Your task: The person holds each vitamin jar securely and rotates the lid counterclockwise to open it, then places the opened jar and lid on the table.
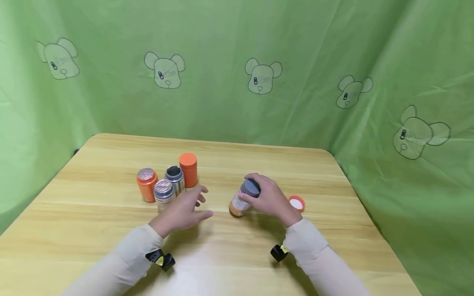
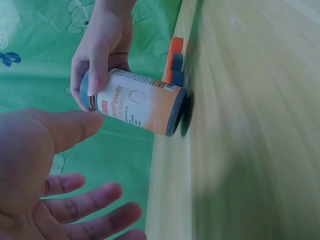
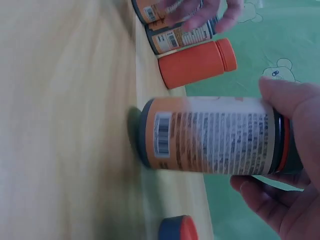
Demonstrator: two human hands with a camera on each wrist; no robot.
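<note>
Listed left to right as the head view shows them.

- Foiled orange jar (image 1: 147, 186): squat cylinder, crinkled silvery seal; at 10 o'clock from the left hand.
- Foiled grey jar (image 1: 164, 195): same seal, printed label; also at 10 o'clock, nearer, its lower part covered by the left hand.
- Open grey jar (image 1: 175, 176): round dark mouth, inside too dark to read; at 11 o'clock, lower body partly hidden.
- Left hand (image 1: 183, 209): fingers spread and slightly bent, holding nothing; whether it touches the jars, cannot tell.
- Capped orange jar (image 1: 189, 172): smooth, matt; at 12 o'clock.
- Bottle (image 1: 240, 202): cylindrical, white-and-orange label, small print blurred; at 3 o'clock from the left hand, tilted, top leaning towards 1 o'clock. Base contact with the worktop (image 1: 222, 255) cannot be told.
- Right hand (image 1: 269, 198): thumb and fingers curled round the bottle's dark lid, partly hiding it.
- Orange cap (image 1: 303, 201): white disc inside, left edge masked by the right hand; at 3 o'clock from it.
- Dark cap (image 3: 171, 230): orange face, cut by the lower edge of the right wrist view.
- Green cloth (image 1: 214, 111): creased, printed with animal heads; surrounds the wood-grained worktop.
</note>
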